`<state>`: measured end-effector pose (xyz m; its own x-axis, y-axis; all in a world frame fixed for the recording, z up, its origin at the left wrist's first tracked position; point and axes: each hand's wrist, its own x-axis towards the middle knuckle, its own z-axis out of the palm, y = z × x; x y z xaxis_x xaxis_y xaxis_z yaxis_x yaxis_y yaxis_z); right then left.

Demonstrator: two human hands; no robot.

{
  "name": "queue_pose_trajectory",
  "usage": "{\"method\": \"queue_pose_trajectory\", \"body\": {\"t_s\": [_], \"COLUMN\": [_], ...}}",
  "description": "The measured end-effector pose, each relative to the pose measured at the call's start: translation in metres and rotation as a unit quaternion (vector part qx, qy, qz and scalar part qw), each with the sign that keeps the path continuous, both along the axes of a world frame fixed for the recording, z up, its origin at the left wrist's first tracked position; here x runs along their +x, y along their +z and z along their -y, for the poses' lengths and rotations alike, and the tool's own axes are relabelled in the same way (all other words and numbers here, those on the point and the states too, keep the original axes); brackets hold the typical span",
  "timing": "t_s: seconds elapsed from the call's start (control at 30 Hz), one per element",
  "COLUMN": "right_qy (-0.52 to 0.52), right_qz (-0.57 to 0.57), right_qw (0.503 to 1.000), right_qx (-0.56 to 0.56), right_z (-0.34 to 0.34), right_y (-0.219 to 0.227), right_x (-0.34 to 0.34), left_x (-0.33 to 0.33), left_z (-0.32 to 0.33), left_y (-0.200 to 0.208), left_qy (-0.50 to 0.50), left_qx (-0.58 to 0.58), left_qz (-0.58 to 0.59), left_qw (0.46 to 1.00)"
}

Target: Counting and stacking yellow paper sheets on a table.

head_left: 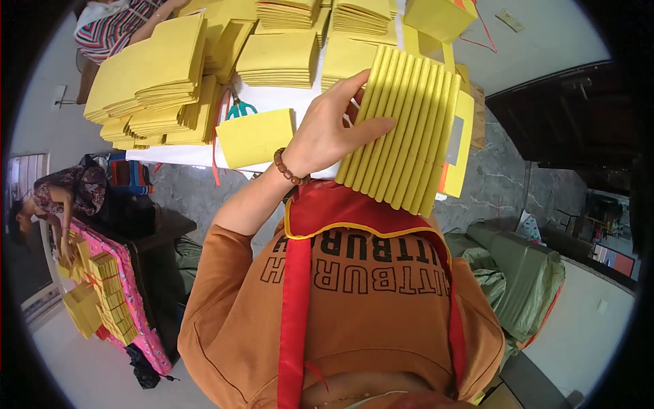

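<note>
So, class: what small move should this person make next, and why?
Probably slide the yellow paper bundle farther over the white table. Its near end overlaps the red apron in this view, and only the left hand is seen gripping it, at one side; the right hand is out of sight, so any support there cannot be judged.

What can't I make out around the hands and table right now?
All in the head view:
Right hand: not visible, probably behind the ridged yellow bundle.
Left hand: some fingertips, hidden by the bundle.
Person in striped clothing: partly cut off by the upper edge.
</note>
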<state>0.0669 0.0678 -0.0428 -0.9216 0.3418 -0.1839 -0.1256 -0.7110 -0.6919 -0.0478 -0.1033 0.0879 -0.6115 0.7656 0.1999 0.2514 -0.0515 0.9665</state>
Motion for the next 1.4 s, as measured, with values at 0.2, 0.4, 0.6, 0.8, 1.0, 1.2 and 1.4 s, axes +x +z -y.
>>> {"method": "queue_pose_trajectory", "body": {"t_s": [0.2, 0.4, 0.6, 0.8, 1.0, 1.2, 1.4], "right_qy": [-0.008, -0.022, -0.049, -0.1, -0.125, -0.121, -0.115], "right_qz": [-0.013, -0.028, -0.049, -0.076, -0.104, -0.128, -0.148], "right_qw": [1.0, 0.999, 0.997, 0.992, 0.986, 0.983, 0.979], "right_qx": [-0.001, 0.012, 0.017, 0.001, -0.026, -0.057, -0.083], "right_z": [-0.023, -0.053, -0.075, -0.084, -0.085, -0.08, -0.076], "right_y": [0.009, 0.025, 0.039, 0.04, 0.035, 0.031, 0.029], "right_x": [0.014, 0.03, 0.046, 0.069, 0.076, 0.073, 0.07], "left_x": [0.019, 0.042, 0.059, 0.056, 0.057, 0.057, 0.059], "left_z": [-0.02, -0.049, -0.086, -0.105, -0.112, -0.115, -0.112], "left_y": [0.02, 0.037, 0.019, 0.01, 0.019, 0.023, 0.023], "left_qy": [-0.011, -0.028, -0.024, -0.049, -0.074, -0.09, -0.075], "left_qx": [-0.045, -0.038, 0.12, 0.108, 0.023, 0.028, -0.012], "left_qz": [-0.077, -0.131, -0.228, -0.295, -0.294, -0.272, -0.249], "left_qw": [0.996, 0.99, 0.966, 0.948, 0.953, 0.958, 0.966]}}
